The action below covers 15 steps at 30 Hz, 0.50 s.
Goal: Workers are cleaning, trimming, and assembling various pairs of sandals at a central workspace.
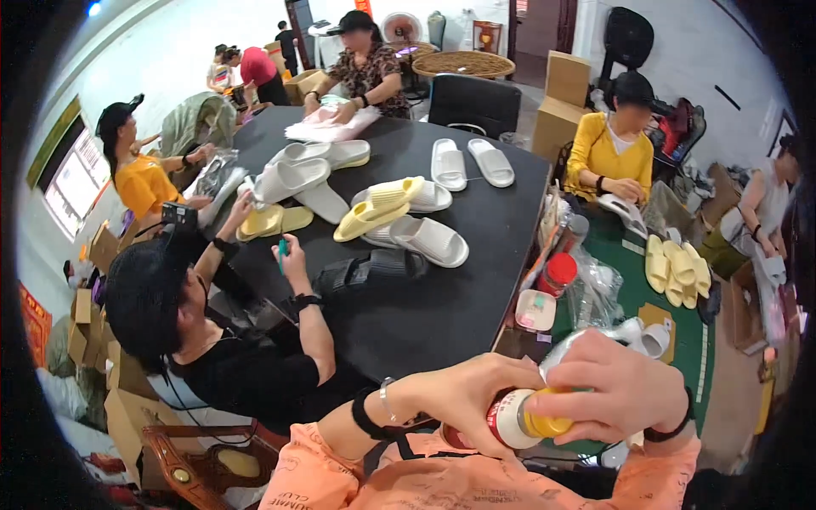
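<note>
Holding: both my hands are closed on one small bottle [520, 418], close to my chest and above the near edge of the desk [442, 314].
Left grip: my left hand [463, 393] is wrapped round the bottle's lower body, fingers clamped together on it.
Right grip: my right hand [616, 393] is curled tight over the top end, covering whatever cap is there, so I cannot tell its shape.
Handling: I judge it light, stiff and smooth, likely slick under a film label; best taken round the body with one hand while the other takes the top.
Look: white body, red band toward my left hand, yellow band toward my right, lying nearly level between my hands.
Beyond my grip: black desk spread with pale and yellow slippers [374, 212].
Right of my grip: red-lidded jar [558, 274].
</note>
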Each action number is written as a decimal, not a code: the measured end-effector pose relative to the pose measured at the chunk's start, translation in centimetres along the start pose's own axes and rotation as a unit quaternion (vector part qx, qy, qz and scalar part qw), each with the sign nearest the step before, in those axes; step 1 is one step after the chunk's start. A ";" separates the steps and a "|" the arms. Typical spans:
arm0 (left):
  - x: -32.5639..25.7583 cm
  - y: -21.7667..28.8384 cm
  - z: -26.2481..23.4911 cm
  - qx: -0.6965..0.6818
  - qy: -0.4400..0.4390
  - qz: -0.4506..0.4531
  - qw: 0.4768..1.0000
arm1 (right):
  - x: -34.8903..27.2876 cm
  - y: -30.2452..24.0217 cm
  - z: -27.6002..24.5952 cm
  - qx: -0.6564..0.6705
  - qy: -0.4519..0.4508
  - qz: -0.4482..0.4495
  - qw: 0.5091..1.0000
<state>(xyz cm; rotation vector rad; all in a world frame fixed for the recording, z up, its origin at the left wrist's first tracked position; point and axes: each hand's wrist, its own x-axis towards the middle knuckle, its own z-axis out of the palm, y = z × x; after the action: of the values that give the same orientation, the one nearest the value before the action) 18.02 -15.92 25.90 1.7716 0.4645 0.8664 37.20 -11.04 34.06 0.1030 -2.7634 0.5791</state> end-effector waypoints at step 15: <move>-1.5 -6.6 0.8 0.067 0.024 -0.063 0.995 | -3.0 1.3 6.3 -0.066 -0.017 0.175 0.982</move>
<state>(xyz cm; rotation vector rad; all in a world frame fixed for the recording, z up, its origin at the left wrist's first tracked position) 18.28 -15.07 19.09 1.8258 0.6715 0.8059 38.02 -12.39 27.14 -0.4149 -2.8614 0.4773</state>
